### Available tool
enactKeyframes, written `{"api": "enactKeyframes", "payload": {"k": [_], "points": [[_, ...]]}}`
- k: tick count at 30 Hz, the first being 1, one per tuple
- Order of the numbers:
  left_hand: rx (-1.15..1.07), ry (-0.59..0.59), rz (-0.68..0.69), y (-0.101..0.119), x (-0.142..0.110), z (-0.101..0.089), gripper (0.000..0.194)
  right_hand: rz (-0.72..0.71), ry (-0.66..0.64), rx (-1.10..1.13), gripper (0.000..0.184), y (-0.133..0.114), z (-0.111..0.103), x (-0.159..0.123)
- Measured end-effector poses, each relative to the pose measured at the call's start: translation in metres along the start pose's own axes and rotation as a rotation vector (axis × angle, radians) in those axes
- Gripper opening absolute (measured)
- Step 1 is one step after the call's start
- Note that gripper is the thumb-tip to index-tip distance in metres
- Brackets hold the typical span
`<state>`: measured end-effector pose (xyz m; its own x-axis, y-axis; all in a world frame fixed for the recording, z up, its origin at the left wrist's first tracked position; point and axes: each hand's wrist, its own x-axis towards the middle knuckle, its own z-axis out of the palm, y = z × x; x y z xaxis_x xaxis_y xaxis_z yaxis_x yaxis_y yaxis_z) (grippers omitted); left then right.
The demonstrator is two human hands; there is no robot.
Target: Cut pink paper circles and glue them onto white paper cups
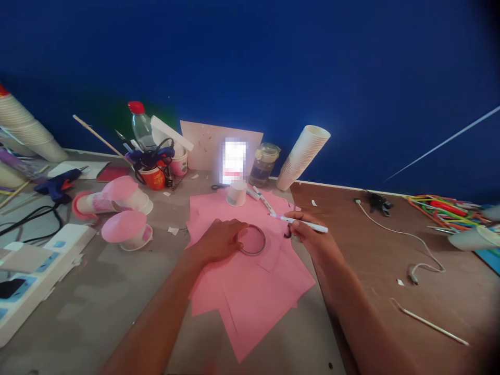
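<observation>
My left hand point(219, 240) lies on the pink paper sheets point(250, 297), its fingertips on the near rim of a thin dark ring point(255, 240). My right hand point(308, 233) grips a white marker point(302, 223) with a pink tip, and the tip points left, a little above the paper. The ring lies flat on the overlapping sheets between my hands. Beyond them, a white paper cup point(236, 194) stands on the paper's far edge. Two paper cups with pink tops point(127, 228) lie on the grey table to the left.
A hot glue gun point(58, 186), a red-capped bottle point(139, 126) and an orange mug with cables point(152, 177) stand at back left. A tall paper cup stack point(302, 157) leans at the back. Coloured sticks point(445, 211) and a white cable point(410, 245) lie on the brown board.
</observation>
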<state>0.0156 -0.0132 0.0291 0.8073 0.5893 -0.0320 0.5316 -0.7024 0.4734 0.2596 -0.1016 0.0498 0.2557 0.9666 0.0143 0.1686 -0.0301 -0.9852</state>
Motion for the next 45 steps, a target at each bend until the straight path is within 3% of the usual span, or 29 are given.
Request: {"api": "enactKeyframes", "payload": {"k": [3, 6, 9, 12, 15, 21, 28, 34, 39, 45], "points": [[0.018, 0.007, -0.002, 0.003, 0.0, 0.0, 0.045, 0.021, 0.015, 0.153, 0.024, 0.01, 0.006, 0.005], [0.036, 0.005, -0.011, 0.006, 0.0, -0.001, 0.046, 0.036, 0.027, 0.14, 0.03, 0.011, 0.014, 0.004], [0.047, -0.006, -0.004, 0.009, 0.0, -0.003, 0.047, -0.003, -0.027, -0.054, 0.036, 0.01, 0.023, 0.001], [0.043, -0.002, 0.013, 0.01, -0.001, -0.003, 0.046, -0.168, -0.101, -0.372, 0.033, 0.011, 0.031, -0.002], [0.033, 0.0, 0.017, 0.009, -0.001, -0.003, 0.046, -0.32, -0.168, -0.625, 0.041, 0.016, 0.038, -0.004], [0.044, 0.004, 0.011, 0.01, 0.0, -0.002, 0.045, -0.399, -0.324, -0.827, 0.062, 0.028, 0.047, -0.006], [0.054, 0.036, 0.036, 0.012, -0.003, 0.0, 0.043, -0.429, -0.353, -0.897, 0.066, 0.028, 0.049, -0.006], [0.099, 0.116, 0.088, 0.021, -0.002, 0.008, 0.023, -0.518, -0.317, -0.85, 0.063, 0.032, 0.05, -0.005], [0.17, 0.058, 0.117, 0.035, 0.0, 0.018, 0.027, -0.535, -0.303, -0.832, 0.064, 0.035, 0.051, -0.005], [0.161, 0.132, 0.099, 0.051, -0.002, 0.026, 0.025, -0.539, -0.328, -0.83, 0.059, 0.028, 0.051, -0.005]]}}
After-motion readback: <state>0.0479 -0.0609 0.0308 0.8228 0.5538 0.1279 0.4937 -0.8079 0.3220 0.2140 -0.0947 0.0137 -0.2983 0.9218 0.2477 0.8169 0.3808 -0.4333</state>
